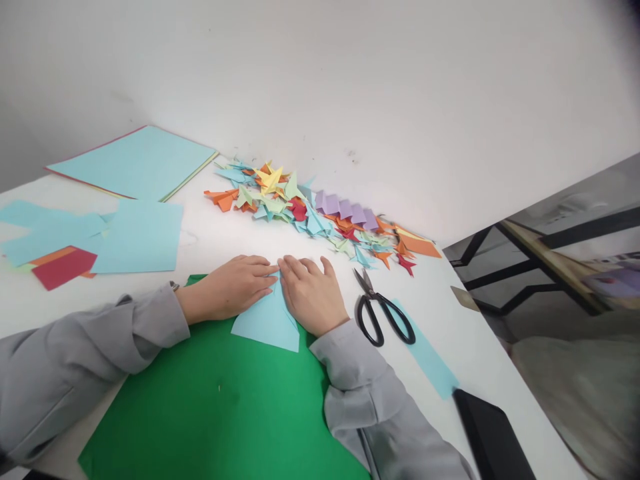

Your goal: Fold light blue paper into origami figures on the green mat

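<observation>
A light blue sheet of paper [267,325], narrowed to a point at its far end, lies on a green mat [225,407]. My left hand [230,287] rests on its left side, fingers together, the fingertips pressing near the top point. On the right side my right hand [313,293] lies palm down with its fingers somewhat apart, also pressing the paper near the point. The fingertips of both hands almost meet there and cover part of the paper's upper end.
Black-handled scissors [373,300] and a blue strip [430,353] lie right of my right hand, with a black phone-like device [493,433] nearer. Folded paper pieces [310,217] line the wall. Large sheets [135,163] and cut papers [140,237] are at left.
</observation>
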Tool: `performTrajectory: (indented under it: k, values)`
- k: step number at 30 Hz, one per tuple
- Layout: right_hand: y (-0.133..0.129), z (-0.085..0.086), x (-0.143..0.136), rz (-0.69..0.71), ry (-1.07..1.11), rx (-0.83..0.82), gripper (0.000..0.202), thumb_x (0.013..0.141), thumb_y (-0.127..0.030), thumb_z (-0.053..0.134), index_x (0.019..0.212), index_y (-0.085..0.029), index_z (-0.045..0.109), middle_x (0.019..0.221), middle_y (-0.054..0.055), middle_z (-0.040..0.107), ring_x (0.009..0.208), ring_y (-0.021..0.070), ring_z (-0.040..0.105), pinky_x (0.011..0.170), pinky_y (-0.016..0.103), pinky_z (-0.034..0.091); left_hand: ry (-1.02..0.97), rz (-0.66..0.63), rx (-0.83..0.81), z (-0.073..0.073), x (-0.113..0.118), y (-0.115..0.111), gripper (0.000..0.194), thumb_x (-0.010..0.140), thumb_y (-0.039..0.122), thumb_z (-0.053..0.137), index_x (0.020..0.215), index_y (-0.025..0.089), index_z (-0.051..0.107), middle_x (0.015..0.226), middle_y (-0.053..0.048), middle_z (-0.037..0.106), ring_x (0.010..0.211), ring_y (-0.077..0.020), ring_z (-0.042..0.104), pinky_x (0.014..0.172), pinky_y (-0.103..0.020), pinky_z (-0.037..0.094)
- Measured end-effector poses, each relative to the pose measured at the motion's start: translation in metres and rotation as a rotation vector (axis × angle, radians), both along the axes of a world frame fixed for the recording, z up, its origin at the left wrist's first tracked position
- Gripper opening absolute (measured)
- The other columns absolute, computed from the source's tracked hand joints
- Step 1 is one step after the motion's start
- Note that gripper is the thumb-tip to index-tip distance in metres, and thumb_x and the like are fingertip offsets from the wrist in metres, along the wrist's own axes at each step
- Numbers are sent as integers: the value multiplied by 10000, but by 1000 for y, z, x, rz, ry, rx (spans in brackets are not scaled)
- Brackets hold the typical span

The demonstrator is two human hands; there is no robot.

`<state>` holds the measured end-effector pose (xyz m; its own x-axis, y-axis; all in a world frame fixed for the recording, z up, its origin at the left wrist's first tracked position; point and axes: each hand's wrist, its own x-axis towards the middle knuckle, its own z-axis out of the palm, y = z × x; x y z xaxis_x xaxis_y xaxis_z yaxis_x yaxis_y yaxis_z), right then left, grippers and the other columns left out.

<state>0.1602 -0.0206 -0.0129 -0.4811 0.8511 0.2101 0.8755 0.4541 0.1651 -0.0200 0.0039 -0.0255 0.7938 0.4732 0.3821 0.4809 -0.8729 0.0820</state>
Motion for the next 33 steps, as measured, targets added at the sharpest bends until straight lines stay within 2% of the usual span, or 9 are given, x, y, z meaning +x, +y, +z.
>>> performTrajectory:
  k: [28, 33]
  values:
    - [-1, -3, 0, -15, 11, 5, 368, 919, -265, 301, 1244, -204, 464, 1259, 90, 525, 1037, 256, 470, 932, 471, 271, 30, 19, 42, -4, 0, 1, 278, 903, 224, 362, 1005, 137, 606, 1065, -90, 637, 1064, -235, 517, 893, -405, 450]
    - [1, -8, 2, -59, 46, -3, 422, 908, -304, 326, 1291, -153, 417, 1284, 106, 500, 1077, 258, 436, 909, 426, 314, 36, 18, 37, -2, 0, 1, 266, 895, 218, 381, 965, 129, 621, 1050, -92, 642, 1047, -238, 528, 885, -402, 456]
